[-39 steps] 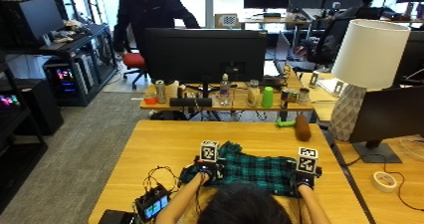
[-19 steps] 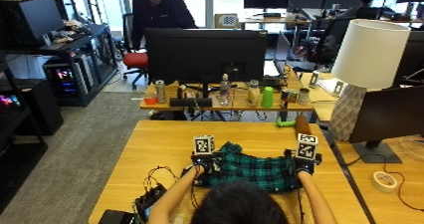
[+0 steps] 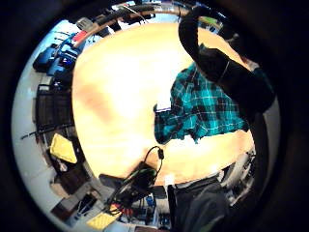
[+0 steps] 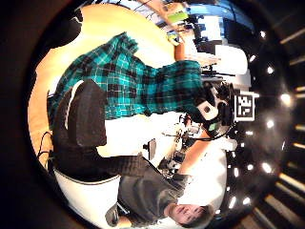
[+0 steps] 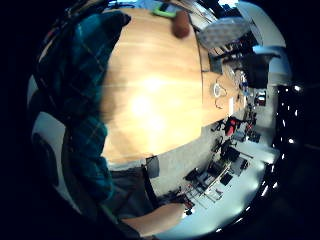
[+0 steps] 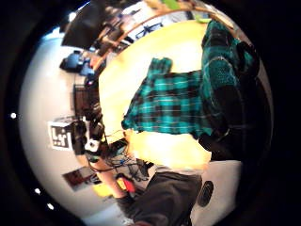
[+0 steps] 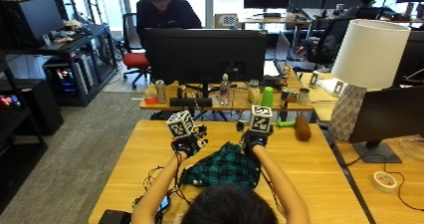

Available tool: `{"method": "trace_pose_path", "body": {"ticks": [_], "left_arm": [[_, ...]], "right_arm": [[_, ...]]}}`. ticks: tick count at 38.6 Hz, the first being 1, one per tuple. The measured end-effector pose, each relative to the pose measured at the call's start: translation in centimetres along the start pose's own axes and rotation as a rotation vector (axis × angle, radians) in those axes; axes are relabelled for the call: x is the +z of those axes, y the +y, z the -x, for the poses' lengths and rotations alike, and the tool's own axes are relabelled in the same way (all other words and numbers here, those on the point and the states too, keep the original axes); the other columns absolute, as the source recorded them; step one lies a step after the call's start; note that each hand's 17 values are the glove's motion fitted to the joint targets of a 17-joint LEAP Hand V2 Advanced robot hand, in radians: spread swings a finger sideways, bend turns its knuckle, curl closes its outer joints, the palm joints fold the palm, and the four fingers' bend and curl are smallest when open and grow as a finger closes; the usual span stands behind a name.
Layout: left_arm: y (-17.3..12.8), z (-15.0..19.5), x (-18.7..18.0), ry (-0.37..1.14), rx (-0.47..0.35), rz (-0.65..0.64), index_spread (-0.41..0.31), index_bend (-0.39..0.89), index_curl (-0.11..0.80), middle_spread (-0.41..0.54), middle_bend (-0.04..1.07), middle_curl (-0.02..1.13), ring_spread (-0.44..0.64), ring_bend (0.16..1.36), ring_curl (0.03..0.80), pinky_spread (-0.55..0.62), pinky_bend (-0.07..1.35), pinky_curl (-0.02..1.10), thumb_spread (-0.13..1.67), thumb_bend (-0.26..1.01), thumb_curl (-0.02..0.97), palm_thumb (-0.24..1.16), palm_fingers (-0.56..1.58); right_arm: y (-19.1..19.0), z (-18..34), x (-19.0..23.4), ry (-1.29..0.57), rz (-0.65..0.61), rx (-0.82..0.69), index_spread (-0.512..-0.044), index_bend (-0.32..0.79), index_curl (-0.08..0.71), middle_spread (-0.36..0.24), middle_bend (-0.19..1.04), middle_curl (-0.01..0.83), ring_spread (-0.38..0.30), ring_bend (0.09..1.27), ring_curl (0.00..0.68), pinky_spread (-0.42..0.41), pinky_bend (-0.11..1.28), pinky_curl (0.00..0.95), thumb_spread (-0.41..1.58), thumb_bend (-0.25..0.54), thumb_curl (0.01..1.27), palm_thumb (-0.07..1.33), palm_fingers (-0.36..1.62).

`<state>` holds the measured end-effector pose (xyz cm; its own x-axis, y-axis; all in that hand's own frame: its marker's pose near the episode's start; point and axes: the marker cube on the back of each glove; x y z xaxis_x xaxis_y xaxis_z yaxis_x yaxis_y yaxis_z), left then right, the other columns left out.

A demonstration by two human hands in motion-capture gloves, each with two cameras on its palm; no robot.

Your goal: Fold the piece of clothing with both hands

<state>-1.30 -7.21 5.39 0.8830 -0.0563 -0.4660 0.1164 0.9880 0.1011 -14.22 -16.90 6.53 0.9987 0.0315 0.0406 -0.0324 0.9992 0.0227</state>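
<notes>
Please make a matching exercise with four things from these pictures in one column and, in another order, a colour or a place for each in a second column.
Things:
1. garment
2. lamp
3. tape roll
4. bottle

Descriptions:
A. green, on the far desk beside the monitor
B. teal and black plaid, raised between both hands
C. white shade, at the person's right
D. lies on the table near the lamp's cable

Pairs: 1-B, 2-C, 3-D, 4-A

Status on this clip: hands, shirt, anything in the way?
Both hands raised: left hand and right hand each grip the shirt. Shirt bunched, lower part on the table, no fold yet. Nothing in the way.
</notes>
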Motion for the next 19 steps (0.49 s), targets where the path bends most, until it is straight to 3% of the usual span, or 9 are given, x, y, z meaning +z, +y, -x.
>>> {"method": "trace_pose_path", "body": {"ticks": [5,10,11,13,14,19], "left_arm": [[-1.0,3.1,-0.8,0.024,-0.064,0.040,-0.085,0.24,0.417,0.096,0.17,0.26,0.12,0.52,0.312,0.24,0.53,0.32,1.36,0.00,0.247,0.41,0.48],[0.4,5.3,-1.9,-0.007,-0.124,0.049,-0.091,0.22,0.423,0.081,0.16,0.27,0.10,0.50,0.313,0.23,0.51,0.32,1.39,0.00,0.247,0.41,0.49],[0.7,5.7,-2.1,-0.015,-0.134,0.057,-0.093,0.22,0.425,0.079,0.16,0.27,0.10,0.50,0.313,0.22,0.50,0.32,1.40,0.00,0.247,0.41,0.50],[1.3,6.5,-2.3,-0.029,-0.152,0.070,-0.094,0.21,0.427,0.076,0.15,0.27,0.09,0.49,0.314,0.22,0.50,0.32,1.41,0.00,0.247,0.41,0.50],[1.6,6.8,-2.5,-0.035,-0.158,0.073,-0.095,0.21,0.428,0.074,0.15,0.27,0.09,0.49,0.314,0.22,0.49,0.32,1.42,0.00,0.248,0.41,0.50],[2.6,8.4,-3.1,-0.015,-0.177,0.081,-0.093,0.19,0.431,0.089,0.13,0.27,0.09,0.47,0.315,0.22,0.50,0.33,1.42,-0.01,0.251,0.40,0.48]], "right_arm": [[0.6,9.4,2.5,-0.052,0.053,-0.101,-0.213,0.14,0.344,-0.157,0.36,0.523,-0.240,0.67,0.475,-0.302,0.68,0.429,0.36,-0.016,0.64,1.06,1.26],[6.0,16.4,5.9,-0.154,0.293,-0.101,-0.215,0.09,0.333,-0.156,0.38,0.535,-0.240,0.70,0.487,-0.303,0.70,0.440,0.32,-0.017,0.66,1.08,1.23],[6.5,17.3,7.0,-0.185,0.353,-0.091,-0.216,-0.01,0.299,-0.157,0.42,0.545,-0.242,0.73,0.497,-0.306,0.72,0.446,0.30,-0.016,0.67,1.08,1.19],[6.9,18.5,8.9,-0.251,0.445,-0.072,-0.217,0.01,0.284,-0.157,0.43,0.549,-0.242,0.75,0.500,-0.307,0.72,0.446,0.29,-0.020,0.68,1.09,1.18],[6.9,18.9,9.5,-0.284,0.466,-0.067,-0.220,-0.06,0.254,-0.153,0.42,0.543,-0.245,0.77,0.507,-0.310,0.75,0.455,0.30,-0.036,0.68,1.06,1.13],[6.8,18.9,9.2,-0.449,0.398,-0.117,-0.212,-0.09,0.167,-0.108,0.32,0.514,-0.200,0.78,0.500,-0.299,0.83,0.458,0.64,-0.030,0.63,0.96,0.96]]}}
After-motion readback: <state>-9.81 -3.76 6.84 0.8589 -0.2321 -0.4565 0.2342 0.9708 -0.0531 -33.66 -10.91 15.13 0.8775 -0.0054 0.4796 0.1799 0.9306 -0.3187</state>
